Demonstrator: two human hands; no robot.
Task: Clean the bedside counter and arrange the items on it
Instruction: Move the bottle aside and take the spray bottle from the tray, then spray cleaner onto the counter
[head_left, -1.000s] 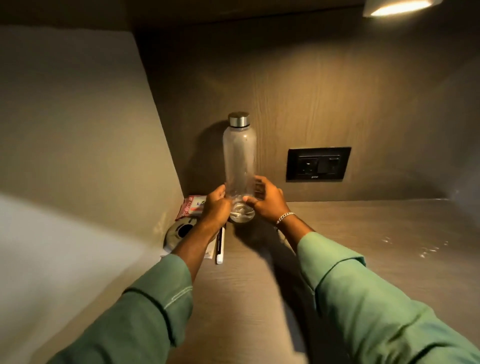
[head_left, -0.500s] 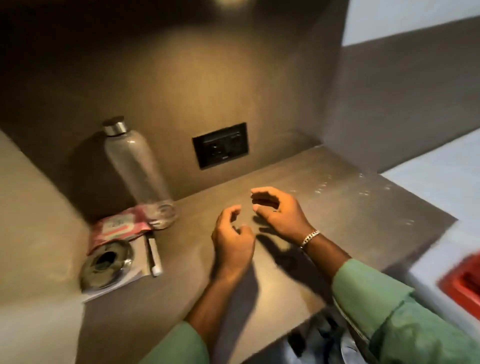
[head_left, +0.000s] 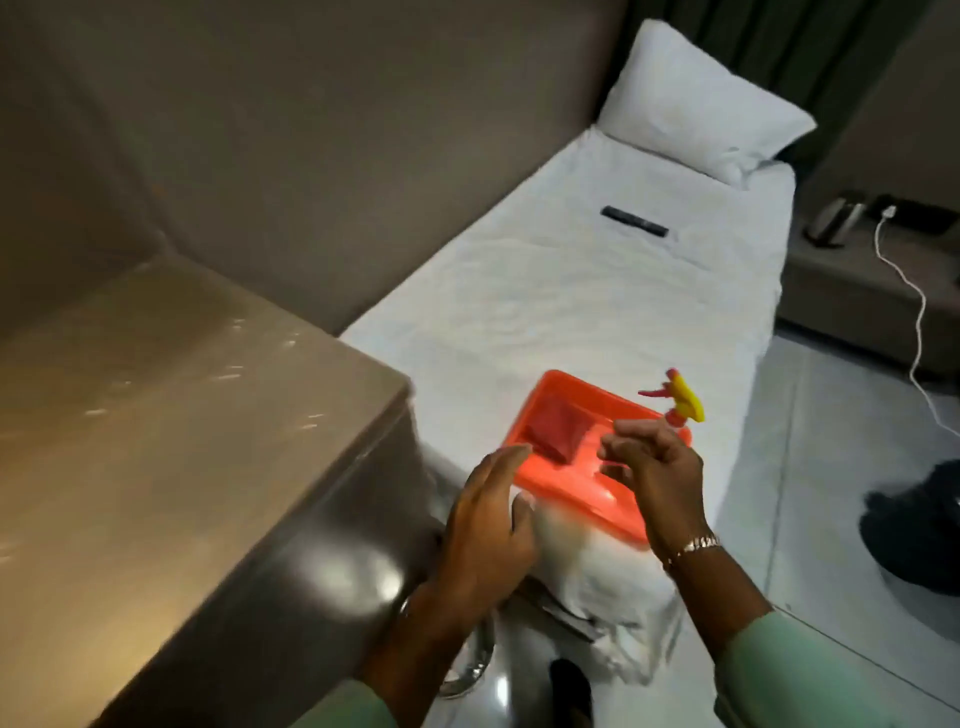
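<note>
Counter (head_left: 171, 415) cleaning had reached the point of fetching supplies, by the look of it: the brown top filled the left of the view, streaked with pale smears and bare in the part that showed. The orange caddy (head_left: 582, 467) served as the landmark; it sat on the foot of the white bed (head_left: 571, 312), just right of the counter's corner. A spray bottle (head_left: 675, 400) with a yellow and red trigger head stood at the caddy's far right edge, and a dark red cloth (head_left: 558, 426) lay in its far compartment. The left hand (head_left: 488, 525) hovered at the caddy's near left corner, fingers spread and empty. The right hand (head_left: 654, 467) hung over the caddy's near right side, fingers loosely curled and holding nothing; whether it touched the handle could not be told through the motion blur. Beyond the caddy, a black remote (head_left: 634, 221) lay on the sheet near the pillow (head_left: 701, 124).

The risk was tipping. A caddy on a soft mattress edge gives under a one-sided pull, and the tall bottle could topple onto the sheet or the floor. A hasty grab in such blur might also catch the trigger and wet the bedding.
</note>
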